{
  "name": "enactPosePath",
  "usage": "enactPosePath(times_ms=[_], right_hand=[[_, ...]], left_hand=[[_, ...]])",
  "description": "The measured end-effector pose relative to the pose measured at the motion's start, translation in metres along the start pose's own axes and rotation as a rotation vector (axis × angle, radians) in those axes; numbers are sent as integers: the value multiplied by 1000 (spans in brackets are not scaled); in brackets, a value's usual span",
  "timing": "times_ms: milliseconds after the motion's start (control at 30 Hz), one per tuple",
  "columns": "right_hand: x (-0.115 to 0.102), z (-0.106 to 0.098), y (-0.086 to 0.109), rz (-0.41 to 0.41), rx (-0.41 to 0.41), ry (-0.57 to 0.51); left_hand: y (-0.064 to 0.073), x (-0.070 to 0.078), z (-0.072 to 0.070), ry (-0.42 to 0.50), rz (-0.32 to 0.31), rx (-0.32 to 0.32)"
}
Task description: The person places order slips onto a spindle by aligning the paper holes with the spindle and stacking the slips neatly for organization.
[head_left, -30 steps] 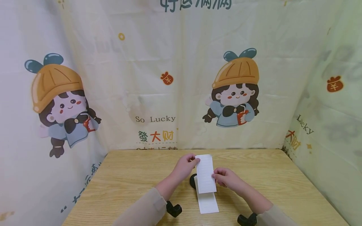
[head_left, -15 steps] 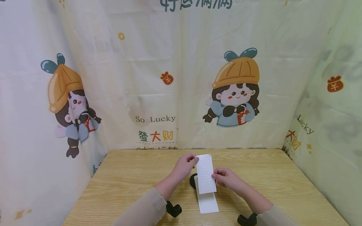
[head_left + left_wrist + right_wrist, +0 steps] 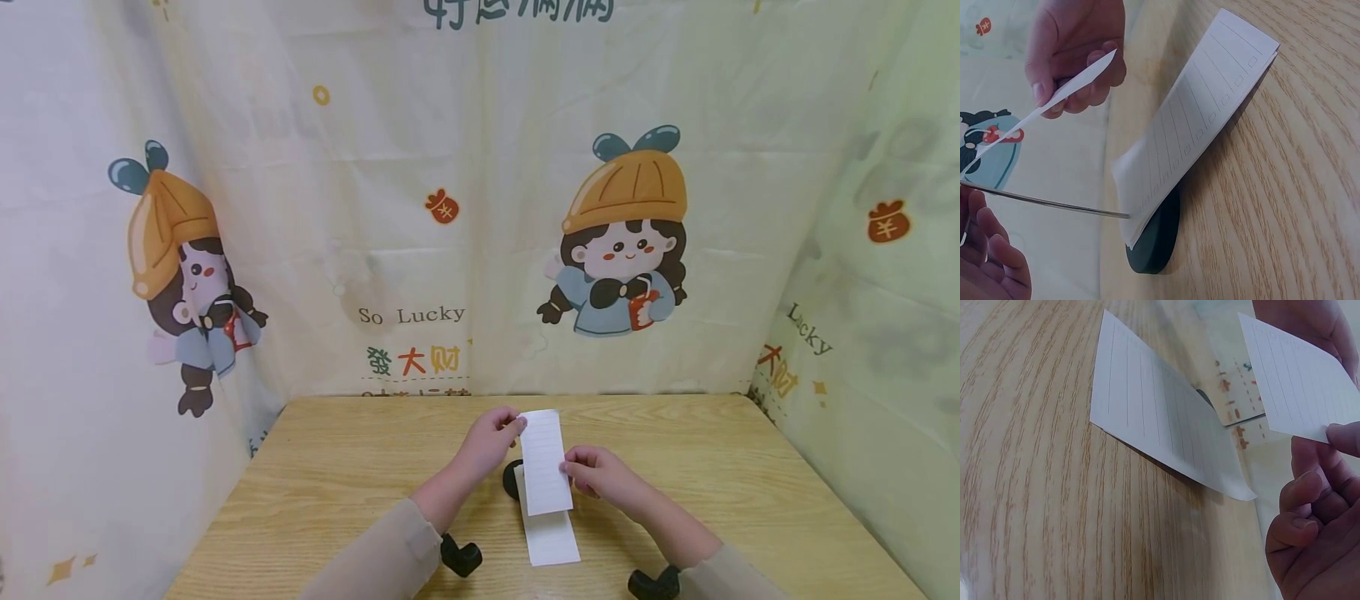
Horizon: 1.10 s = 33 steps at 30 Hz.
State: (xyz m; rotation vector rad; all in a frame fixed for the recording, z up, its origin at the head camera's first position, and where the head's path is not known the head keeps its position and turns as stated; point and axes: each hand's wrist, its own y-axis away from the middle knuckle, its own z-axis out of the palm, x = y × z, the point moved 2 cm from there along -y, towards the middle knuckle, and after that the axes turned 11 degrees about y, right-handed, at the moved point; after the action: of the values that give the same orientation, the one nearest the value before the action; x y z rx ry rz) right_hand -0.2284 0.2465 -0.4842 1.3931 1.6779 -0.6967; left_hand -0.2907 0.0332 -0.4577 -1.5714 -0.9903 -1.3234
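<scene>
My left hand (image 3: 489, 440) pinches the upper left corner of a white lined paper slip (image 3: 546, 462), held raised off the table. The right hand (image 3: 602, 473) pinches that slip's right edge between thumb and fingers. Below it lie more lined slips (image 3: 1200, 112), several edges showing, tilted against a round black base (image 3: 1159, 234). From this base a thin metal rod (image 3: 1054, 201) passes through the lower slips and reaches up to the raised slip beside the left fingertips. In the right wrist view the raised slip hides the rod's upper end.
A wooden table (image 3: 360, 467) carries all of this. Cream curtains (image 3: 405, 250) with cartoon prints stand along its back and both sides. Black curved pieces (image 3: 461, 556) sit at both wrists, close over the tabletop.
Both hands and the slips have stayed almost still. The left curtain has shifted, and its cartoon print is now folded narrower than one second ago.
</scene>
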Motion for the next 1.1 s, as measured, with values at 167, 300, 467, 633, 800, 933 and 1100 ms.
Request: enactPosePath(times_ms=[167,300,467,633,800,933,1100], right_hand=[[1,0,-1,0,-3,6],[1,1,-1,0,-3,13],[0,1,-1,7,3,19],[1,1,-1,2,0,16],[6,3,0,-12,-10,16],[9,4,0,-11,-18,22],[7,3,1,-10,-22,29]], left_hand=[[-1,-1,-1,1,2,-12],[0,-1,0,0,19,-17],[0,-2,0,4,13,-10],[-1,-5,1,4,7,-2],[1,-9,2,-10,11,4],[1,-12,3,-17,10,7],[1,-14,1,-45,11,15]])
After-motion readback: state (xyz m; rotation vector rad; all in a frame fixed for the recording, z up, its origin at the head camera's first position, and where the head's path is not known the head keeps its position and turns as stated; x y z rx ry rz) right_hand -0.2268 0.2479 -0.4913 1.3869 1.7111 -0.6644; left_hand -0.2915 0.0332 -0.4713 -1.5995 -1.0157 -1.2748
